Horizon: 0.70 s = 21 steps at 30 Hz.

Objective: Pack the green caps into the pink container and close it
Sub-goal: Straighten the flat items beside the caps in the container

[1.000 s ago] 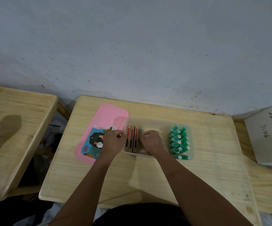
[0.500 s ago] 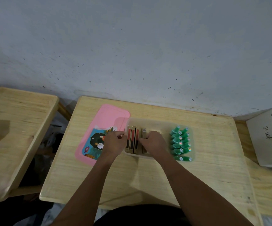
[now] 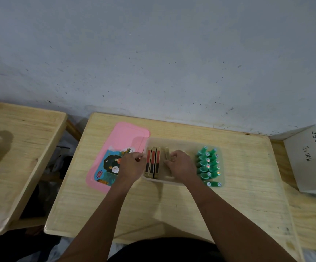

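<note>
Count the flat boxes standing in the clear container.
4 visible. Three flat boxes stand side by side at the left end of the clear container, next to the left hand; the fourth box stands apart, held by the right hand, which may hide more.

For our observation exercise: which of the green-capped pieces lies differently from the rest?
The green piece nearest the person, at the container's front right corner. It lies crosswise, left to right; the others point away in two slanted columns.

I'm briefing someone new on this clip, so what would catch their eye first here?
The bright pink lid lying flat left of the clear tub, and the cluster of green caps packed at its right end. Between them, the left hand and right hand work among upright brown boxes.
</note>
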Each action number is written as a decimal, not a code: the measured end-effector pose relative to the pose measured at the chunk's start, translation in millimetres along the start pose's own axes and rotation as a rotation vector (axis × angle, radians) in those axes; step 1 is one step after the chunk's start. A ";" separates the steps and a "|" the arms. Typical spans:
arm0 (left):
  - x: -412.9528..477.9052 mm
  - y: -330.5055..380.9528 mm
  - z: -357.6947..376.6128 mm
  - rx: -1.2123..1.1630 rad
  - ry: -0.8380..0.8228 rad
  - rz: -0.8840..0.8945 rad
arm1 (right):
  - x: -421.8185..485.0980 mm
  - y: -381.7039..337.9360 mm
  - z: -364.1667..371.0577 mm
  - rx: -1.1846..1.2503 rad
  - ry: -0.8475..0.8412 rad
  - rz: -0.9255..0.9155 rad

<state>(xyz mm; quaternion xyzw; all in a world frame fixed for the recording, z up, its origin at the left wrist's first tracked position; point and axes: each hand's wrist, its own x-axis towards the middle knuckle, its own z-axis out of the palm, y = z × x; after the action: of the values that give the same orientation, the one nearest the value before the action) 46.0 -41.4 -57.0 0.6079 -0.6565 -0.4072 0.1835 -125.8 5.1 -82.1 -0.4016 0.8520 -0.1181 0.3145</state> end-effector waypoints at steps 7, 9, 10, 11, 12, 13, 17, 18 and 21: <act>0.2 0.0 0.4 0.000 -0.005 -0.003 | 2.8 -0.4 4.2 -0.087 -0.062 0.043; 0.0 -0.5 0.5 -0.006 -0.003 -0.017 | 0.9 -3.0 6.9 -0.125 -0.062 0.053; 0.0 -0.6 0.4 -0.006 -0.003 -0.021 | 0.3 -3.8 8.9 -0.137 -0.064 0.056; -0.4 -0.2 0.5 -0.003 -0.003 -0.022 | -1.3 -5.7 9.6 -0.139 -0.067 0.063; -0.6 0.3 0.5 0.001 -0.002 -0.022 | -0.7 -6.3 11.0 -0.135 -0.066 0.068; -0.4 0.4 0.8 0.000 -0.001 -0.020 | -0.2 -7.0 11.4 -0.121 -0.064 0.076; 0.1 0.7 1.0 0.006 0.000 -0.024 | 3.0 -2.6 10.8 0.019 -0.117 0.076; 0.2 0.4 1.1 0.006 -0.003 -0.023 | 3.0 -1.5 10.6 0.072 -0.151 0.073; -1.0 0.9 0.6 0.013 -0.006 -0.024 | 0.5 -2.5 11.2 0.109 -0.184 0.048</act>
<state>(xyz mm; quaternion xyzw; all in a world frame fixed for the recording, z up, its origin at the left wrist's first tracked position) 45.2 -40.4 -56.5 0.6159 -0.6522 -0.4067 0.1727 -117.5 3.6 -89.9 -0.3723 0.8212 -0.1195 0.4156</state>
